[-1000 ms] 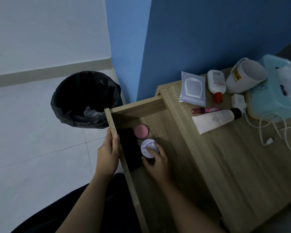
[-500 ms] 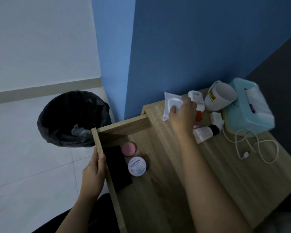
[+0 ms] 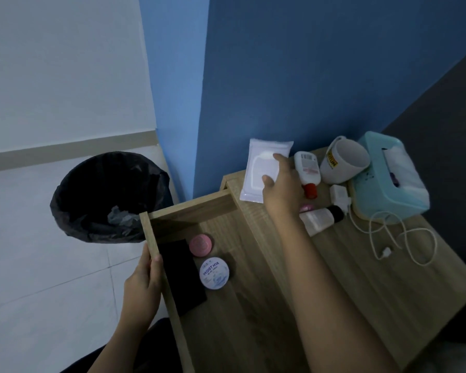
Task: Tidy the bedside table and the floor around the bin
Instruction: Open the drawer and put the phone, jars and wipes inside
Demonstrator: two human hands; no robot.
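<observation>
The right hand (image 3: 280, 184) pinches a white wipes packet (image 3: 261, 165) at the back left corner of the wooden surface (image 3: 361, 292), thumb and one fingertip on its face, the other fingers out of sight behind it; the packet stands up against the blue wall, and whether its lower edge touches the wood I cannot tell. The left hand (image 3: 143, 286) grips the outer wall of the open drawer (image 3: 189, 211), thumb inside and fingers curled over the outside.

In the drawer lie a flat black item (image 3: 182, 275) too dark to identify, a pink round tin (image 3: 201, 244) with an illegible lid, and just beside it a white jar (image 3: 215, 273) marked "MOIST HYA"; the drawer's near end is cut off by the frame.

Behind the right wrist a white tube (image 3: 320, 219) with a dark cap is partly covered, and only a sliver of a pink thing (image 3: 306, 208) shows. A white bottle (image 3: 307, 170) with a red cap lies next to a mug (image 3: 342, 160) tipped on its side; the mug's yellow label cannot be read. A teal tissue box (image 3: 388, 176) sits at the far right, a white charger (image 3: 339, 195) touching its base, its cable (image 3: 404, 238) looping loosely over the wood.

On the floor left of the drawer stands the bin (image 3: 108, 195), lined in black; something crumpled lies inside, dim and unclear.
</observation>
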